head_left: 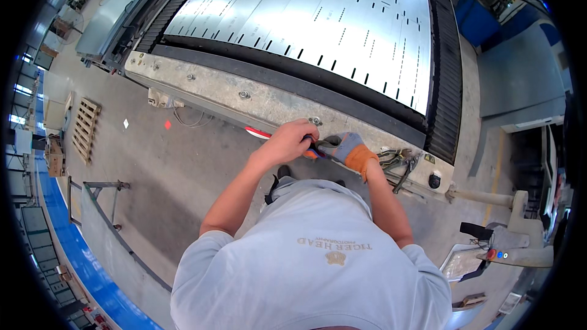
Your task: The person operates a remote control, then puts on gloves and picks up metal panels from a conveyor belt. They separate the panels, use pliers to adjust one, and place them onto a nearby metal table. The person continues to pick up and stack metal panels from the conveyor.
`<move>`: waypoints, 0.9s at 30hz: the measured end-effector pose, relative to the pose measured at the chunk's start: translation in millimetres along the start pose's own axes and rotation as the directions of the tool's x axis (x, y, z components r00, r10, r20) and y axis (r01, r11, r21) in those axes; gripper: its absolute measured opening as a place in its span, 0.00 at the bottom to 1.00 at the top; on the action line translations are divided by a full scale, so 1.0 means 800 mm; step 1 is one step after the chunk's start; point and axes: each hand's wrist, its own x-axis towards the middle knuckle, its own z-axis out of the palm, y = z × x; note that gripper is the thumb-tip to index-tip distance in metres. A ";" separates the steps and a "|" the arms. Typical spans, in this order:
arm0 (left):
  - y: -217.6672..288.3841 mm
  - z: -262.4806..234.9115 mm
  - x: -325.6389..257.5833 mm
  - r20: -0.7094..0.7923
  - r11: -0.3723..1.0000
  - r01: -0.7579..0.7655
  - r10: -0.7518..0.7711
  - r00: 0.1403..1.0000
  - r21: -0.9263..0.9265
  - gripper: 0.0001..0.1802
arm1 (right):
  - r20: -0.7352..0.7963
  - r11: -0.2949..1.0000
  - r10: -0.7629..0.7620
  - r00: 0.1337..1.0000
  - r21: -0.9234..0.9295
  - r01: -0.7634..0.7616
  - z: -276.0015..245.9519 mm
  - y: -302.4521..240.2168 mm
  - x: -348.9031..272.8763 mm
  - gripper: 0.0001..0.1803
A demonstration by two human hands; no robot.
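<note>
My left hand (286, 142) is bare, its fingers curled closed at the near edge of the machine frame (214, 85). On my right hand (348, 150) is a grey work glove with an orange cuff, and its fingers are bent inward. The two hands meet around a small dark, blue and orange object (314, 153); the fingers hide most of it, so its kind does not show. A red and white strip-like thing (257, 132) sticks out beside my left hand. Close to my right wrist, several hand tools (397, 162) with greenish and dark handles lie on the frame.
Slotted shiny sheet metal (306, 18) covers the machine bed, with dark ribbed covers (445, 85) along its sides. Bolts stand up from the frame. At left are a wooden pallet (85, 129) and a metal rack (116, 232); a control arm with buttons (507, 255) is at right.
</note>
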 end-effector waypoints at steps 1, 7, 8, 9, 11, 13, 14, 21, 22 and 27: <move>-0.004 0.003 0.000 -0.018 1.000 -0.005 0.005 1.000 0.016 0.09 | -0.014 1.000 0.006 1.000 0.014 -0.006 0.006 0.004 0.002 0.24; 0.026 0.023 0.005 -0.364 0.956 -0.278 0.294 0.884 0.097 0.10 | -0.180 0.970 0.059 0.982 0.242 -0.014 0.027 0.027 0.007 0.19; 0.037 0.024 0.003 -0.341 0.941 -0.335 0.331 0.880 0.048 0.10 | -0.220 0.976 0.077 0.972 0.216 -0.028 0.035 0.040 0.015 0.19; 0.044 0.028 0.000 -0.320 0.922 -0.386 0.364 0.874 -0.005 0.10 | -0.243 0.973 0.055 0.968 0.231 0.003 0.047 0.061 0.023 0.19; 0.027 0.048 0.004 -0.333 0.947 -0.320 0.308 0.891 0.019 0.10 | -0.295 0.965 0.007 0.955 0.254 0.071 0.064 0.096 0.038 0.19; 0.011 0.058 0.004 -0.335 0.972 -0.234 0.223 0.915 0.009 0.09 | -0.336 0.961 0.024 0.942 0.268 0.071 0.070 0.088 0.036 0.18; 0.006 0.060 -0.002 -0.325 0.983 -0.181 0.166 0.931 -0.016 0.08 | -0.359 0.959 0.037 0.933 0.276 0.069 0.072 0.083 0.037 0.18; -0.053 0.091 -0.013 -0.087 0.983 0.101 -0.089 0.992 0.151 0.09 | -0.428 0.971 0.007 0.904 0.220 0.097 0.054 0.006 0.013 0.16; -0.060 0.085 -0.008 -0.104 0.986 0.160 -0.154 0.983 0.053 0.10 | -0.416 0.986 -0.042 0.909 0.129 0.105 0.058 0.001 0.013 0.17; -0.056 0.017 0.036 0.018 0.556 0.304 -0.460 0.888 -0.773 0.15 | -0.294 0.996 -0.063 0.954 -0.076 0.042 0.060 -0.025 0.021 0.15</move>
